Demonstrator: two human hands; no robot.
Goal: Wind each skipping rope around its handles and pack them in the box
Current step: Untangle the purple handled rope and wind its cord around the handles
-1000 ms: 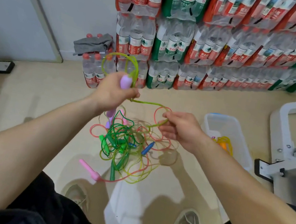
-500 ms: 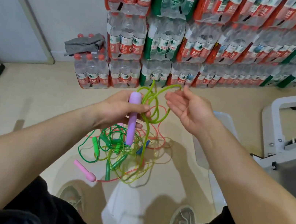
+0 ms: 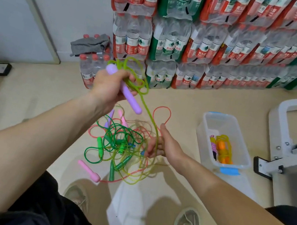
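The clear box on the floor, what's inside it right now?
A yellow rope wound on orange handles lies in the box. A purple item beside it is mostly covered, so I can't identify it.

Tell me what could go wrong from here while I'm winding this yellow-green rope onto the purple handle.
1. The yellow-green rope runs down past your right hand into the tangled pile on the floor. Pulling it may tighten knots or drag other ropes up with it.
2. The loops held against the purple handle in your left hand look loose and bunched near one end, so they may slip off.
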